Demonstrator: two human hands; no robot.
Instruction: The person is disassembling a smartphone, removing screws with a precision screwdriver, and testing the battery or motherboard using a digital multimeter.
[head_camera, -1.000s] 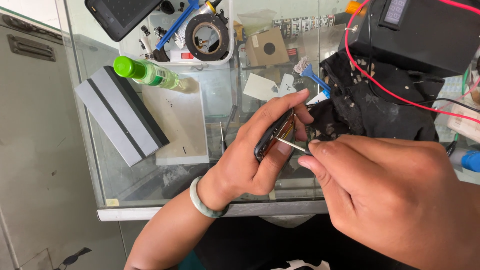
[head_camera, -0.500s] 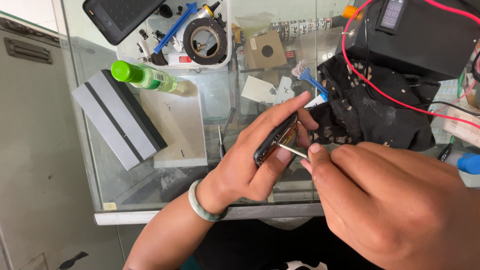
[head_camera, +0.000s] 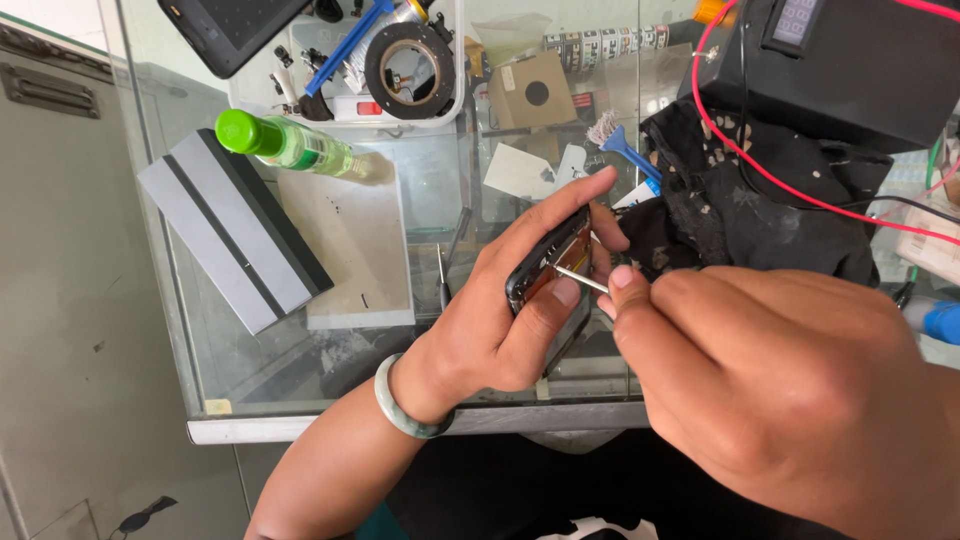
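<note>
Holding a small dark phone (head_camera: 548, 268) edge-up above the near rim of a glass surface (head_camera: 330, 345), the left hand (head_camera: 500, 320) wraps it from below: thumb pressed on the near edge, forefinger stretched along the far edge, grip closed around the phone. A pale green bangle (head_camera: 398, 405) sits on that wrist. The right hand (head_camera: 790, 390) comes in from the right, its fingertips pinching a thin metal tool (head_camera: 580, 279) whose tip touches the phone's exposed edge just beside the left thumb.

Containers: a clear plastic tray (head_camera: 455, 95) at the far side of the surface holds a roll of black tape (head_camera: 408, 58), a blue-handled tool (head_camera: 345, 48) laid slantwise, and small dark parts too small to tell apart. A small brown cardboard box (head_camera: 530, 92) with a round hole stands just right of the tray.

Also on the surface: a green bottle (head_camera: 285, 142) lying on its side, touching a white pad (head_camera: 350, 240); a grey block with a dark stripe (head_camera: 232, 230) beside the pad; a blue brush (head_camera: 625, 148); a crumpled black cloth (head_camera: 740, 190) beneath a black box (head_camera: 850, 65) with a red wire (head_camera: 760, 165).
</note>
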